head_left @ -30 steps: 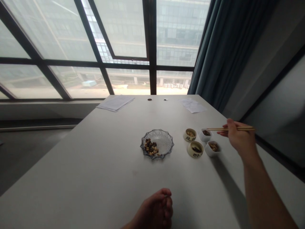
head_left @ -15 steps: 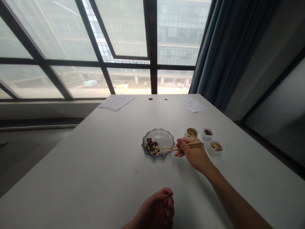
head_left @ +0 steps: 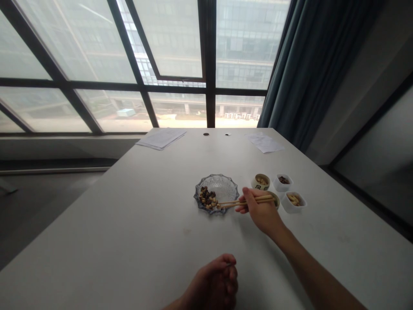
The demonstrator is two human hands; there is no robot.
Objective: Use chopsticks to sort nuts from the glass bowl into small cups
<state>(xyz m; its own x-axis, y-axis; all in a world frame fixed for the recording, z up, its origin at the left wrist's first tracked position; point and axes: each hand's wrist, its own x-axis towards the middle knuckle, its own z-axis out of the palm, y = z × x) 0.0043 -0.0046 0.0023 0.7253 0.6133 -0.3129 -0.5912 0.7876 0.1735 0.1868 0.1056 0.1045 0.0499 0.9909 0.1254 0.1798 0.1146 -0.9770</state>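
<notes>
My right hand [head_left: 260, 211] is closed around a pair of wooden chopsticks [head_left: 240, 202]. Their tips reach into a clear glass dish with a scalloped rim [head_left: 235, 185], touching the right edge of a heap of mixed pale and dark pieces, like nuts and dried fruit [head_left: 208, 199]. Whether a piece is pinched between the tips I cannot tell. Partly behind this hand is a small round bowl [head_left: 276, 200]. Resting on the table nearer me, my left hand [head_left: 214, 282] has its fingers curled in, with nothing visible in it.
Right of the dish stand a patterned cup [head_left: 260, 182] with pale pieces, a white plastic tub [head_left: 283, 183] with dark pieces and another tub [head_left: 294, 202] with yellowish pieces. Papers [head_left: 161, 138] and crumpled sheets [head_left: 265, 143] lie at the far end of the white table [head_left: 145, 224].
The view has shifted slightly. My right hand and chopsticks have changed angle a little, uncovering part of the round bowl behind the hand. The left hand stays curled in place.
</notes>
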